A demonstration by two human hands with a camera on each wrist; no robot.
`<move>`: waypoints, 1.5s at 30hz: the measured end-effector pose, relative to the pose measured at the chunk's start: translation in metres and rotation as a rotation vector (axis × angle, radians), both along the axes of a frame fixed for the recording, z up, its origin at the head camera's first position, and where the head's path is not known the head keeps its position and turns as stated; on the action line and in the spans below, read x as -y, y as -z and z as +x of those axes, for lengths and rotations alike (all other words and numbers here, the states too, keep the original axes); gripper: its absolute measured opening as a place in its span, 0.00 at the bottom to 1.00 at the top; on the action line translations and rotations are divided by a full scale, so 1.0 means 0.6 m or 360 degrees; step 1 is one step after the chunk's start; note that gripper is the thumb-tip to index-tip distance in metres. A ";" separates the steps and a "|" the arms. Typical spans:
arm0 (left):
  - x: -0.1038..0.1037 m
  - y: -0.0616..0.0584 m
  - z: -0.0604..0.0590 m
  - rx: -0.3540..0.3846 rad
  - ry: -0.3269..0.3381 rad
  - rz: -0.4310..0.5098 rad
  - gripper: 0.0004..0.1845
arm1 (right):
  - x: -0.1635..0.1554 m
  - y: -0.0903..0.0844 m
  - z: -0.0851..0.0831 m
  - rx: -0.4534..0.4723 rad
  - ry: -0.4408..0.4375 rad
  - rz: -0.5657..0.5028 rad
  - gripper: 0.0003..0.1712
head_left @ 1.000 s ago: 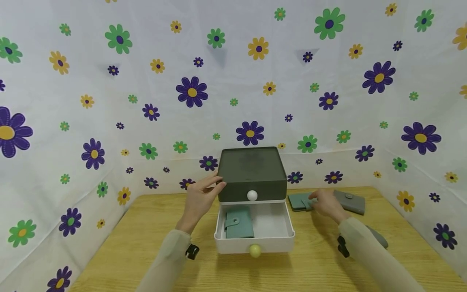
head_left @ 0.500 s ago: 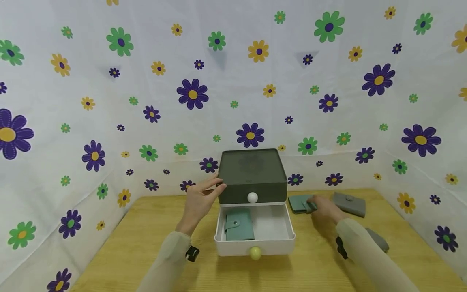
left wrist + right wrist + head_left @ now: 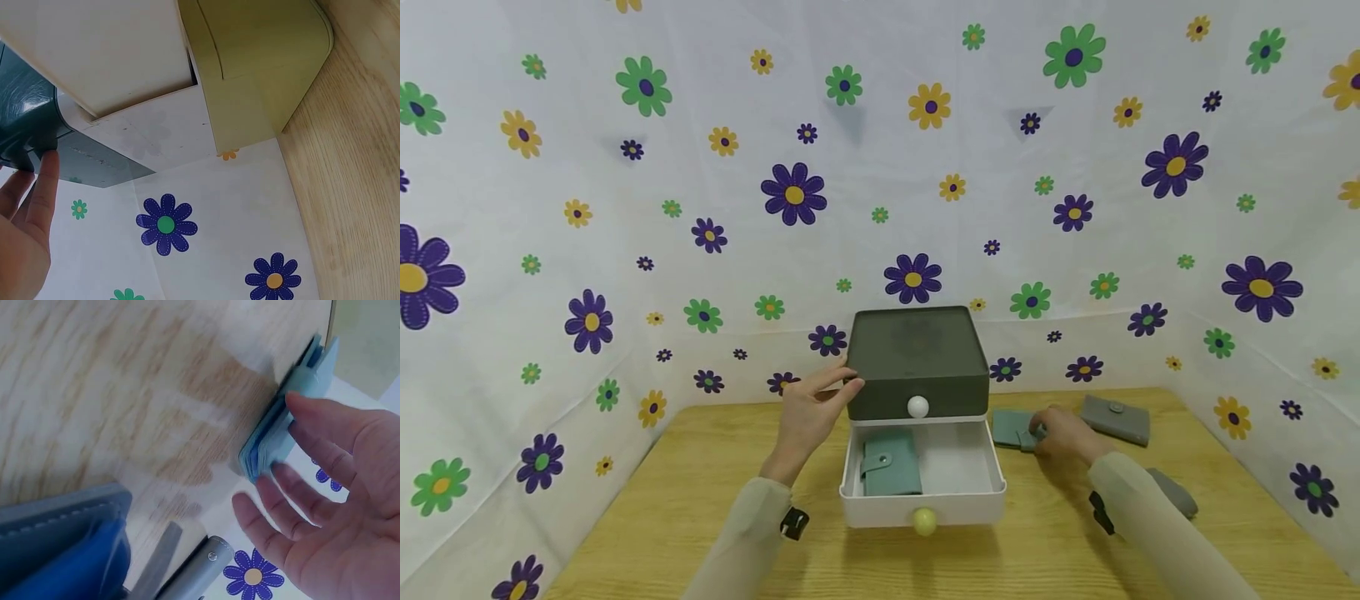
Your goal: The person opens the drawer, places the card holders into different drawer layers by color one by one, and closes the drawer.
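My left hand (image 3: 808, 412) rests its fingertips and thumb at the front left corner of a dark green upper drawer (image 3: 957, 395) with a white knob. Up close, the left wrist view shows its extended fingers (image 3: 42, 200) against that corner. Below, a white drawer (image 3: 966, 506) with a yellow knob is pulled out, holding a teal snap wallet (image 3: 893, 468). To the right, my right hand (image 3: 1067, 435) pinches the strap edge of another teal wallet (image 3: 1009, 427). In the right wrist view this wallet (image 3: 281, 434) appears edge-on, with the thumb (image 3: 312, 415) at its strap.
A grey wallet (image 3: 1116, 418) with a snap lies at the back right of the wooden table (image 3: 715, 483). Another grey wallet (image 3: 1172, 492) is partly hidden by the right sleeve. Flower-printed sheets (image 3: 880, 167) close off the back and sides.
The teal wallet outside the drawer has shifted slightly toward me under my right hand, which has moved a little left. My left hand stays at the box corner.
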State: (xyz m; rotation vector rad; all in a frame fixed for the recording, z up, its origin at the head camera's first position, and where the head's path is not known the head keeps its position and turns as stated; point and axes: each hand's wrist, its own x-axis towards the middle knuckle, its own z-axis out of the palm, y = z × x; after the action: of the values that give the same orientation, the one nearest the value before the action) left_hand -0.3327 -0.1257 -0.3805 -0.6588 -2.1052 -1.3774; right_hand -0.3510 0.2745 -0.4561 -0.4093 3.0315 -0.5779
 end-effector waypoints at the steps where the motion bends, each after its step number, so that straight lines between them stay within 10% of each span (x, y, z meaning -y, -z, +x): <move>1: 0.000 0.000 0.000 0.0008 -0.0001 -0.0001 0.13 | 0.000 -0.001 0.000 0.0007 0.0002 0.0002 0.16; 27: 0.003 0.006 -0.008 -0.0023 -0.0045 -0.0053 0.13 | -0.018 -0.002 0.023 0.0045 -0.0193 0.0014 0.17; 45: 0.004 0.007 -0.010 -0.0033 -0.0035 -0.0042 0.12 | -0.013 0.004 0.032 -0.0098 -0.0041 0.0056 0.18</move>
State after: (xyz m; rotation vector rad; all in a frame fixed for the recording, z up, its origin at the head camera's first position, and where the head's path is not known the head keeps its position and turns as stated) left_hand -0.3384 -0.1283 -0.3845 -0.6561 -2.1113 -1.3277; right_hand -0.3318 0.2822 -0.4583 -0.4723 3.0847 -0.5191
